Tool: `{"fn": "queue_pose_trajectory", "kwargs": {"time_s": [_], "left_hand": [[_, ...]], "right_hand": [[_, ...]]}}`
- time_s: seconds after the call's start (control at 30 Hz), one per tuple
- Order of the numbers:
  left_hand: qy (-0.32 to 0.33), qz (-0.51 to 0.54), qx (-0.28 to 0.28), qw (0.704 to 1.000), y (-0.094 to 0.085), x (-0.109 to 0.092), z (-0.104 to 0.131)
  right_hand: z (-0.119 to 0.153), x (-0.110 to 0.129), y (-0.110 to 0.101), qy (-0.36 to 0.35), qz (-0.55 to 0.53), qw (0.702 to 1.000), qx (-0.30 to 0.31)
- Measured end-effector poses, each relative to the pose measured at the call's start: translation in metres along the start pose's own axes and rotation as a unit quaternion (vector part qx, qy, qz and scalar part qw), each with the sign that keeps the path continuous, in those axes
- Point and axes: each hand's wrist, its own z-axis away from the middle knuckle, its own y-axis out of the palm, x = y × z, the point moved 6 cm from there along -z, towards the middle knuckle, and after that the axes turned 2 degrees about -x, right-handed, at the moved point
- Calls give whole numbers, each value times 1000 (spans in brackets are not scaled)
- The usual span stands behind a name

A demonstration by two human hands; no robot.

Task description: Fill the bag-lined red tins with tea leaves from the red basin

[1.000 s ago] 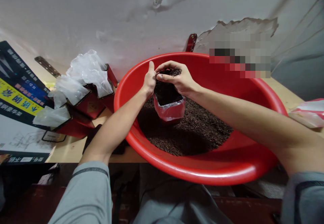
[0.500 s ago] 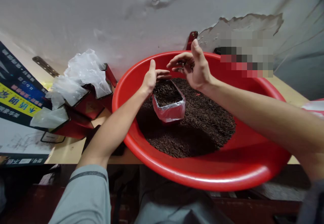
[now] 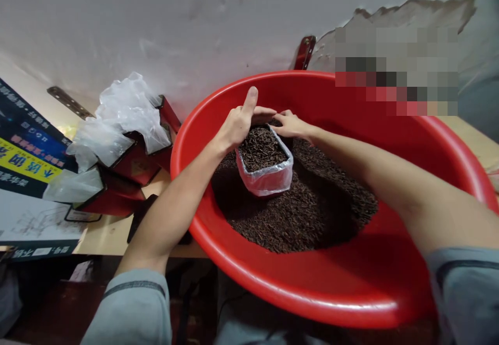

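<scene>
A small red box (image 3: 268, 183), lined with clear plastic folded over its rim, is filled with loose dark tea leaves (image 3: 262, 148). It rests tilted on a heap of the same tea (image 3: 312, 204) inside a large red basin (image 3: 335, 282). At the box's far left edge is my left hand (image 3: 239, 121), thumb raised and fingers stretched along the far side. My right hand (image 3: 291, 125) reaches the far right rim, its fingers extended and close to the left fingertips. I see nothing gripped in either hand; some fingertips are partly hidden.
Left of the basin, several dark red boxes (image 3: 122, 194) stand with plastic bags (image 3: 128, 108) bulging from their tops. A printed carton (image 3: 31, 189) leans at the far left. The wooden table (image 3: 103, 236) meets a peeling wall (image 3: 187, 28) with metal brackets (image 3: 304, 52).
My right hand has come down from above the basin to the box's far rim, and the tea in its fingers is no longer seen. The tea in the box looks fuller.
</scene>
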Motion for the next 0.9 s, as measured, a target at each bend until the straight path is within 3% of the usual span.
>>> {"fn": "queue_pose_trajectory", "kwargs": {"time_s": [0.1, 0.2, 0.37, 0.63, 0.77, 0.9], "left_hand": [[13, -32, -16, 999, -5, -2, -1], [59, -112, -29, 992, -14, -7, -1], [78, -188, -64, 977, -30, -11, 0], [87, -205, -97, 970, -41, -8, -5], [94, -193, -92, 972, -39, -6, -5], [88, -161, -96, 978, -40, -2, -5]], "right_hand": [[0, 0, 26, 37, 29, 998, 45], [6, 3, 36, 33, 58, 996, 52], [16, 7, 29, 13, 86, 996, 26], [33, 12, 12, 104, 73, 992, -7], [38, 16, -11, 76, -2, 996, -54], [47, 35, -64, 1, -169, 970, -172]]}}
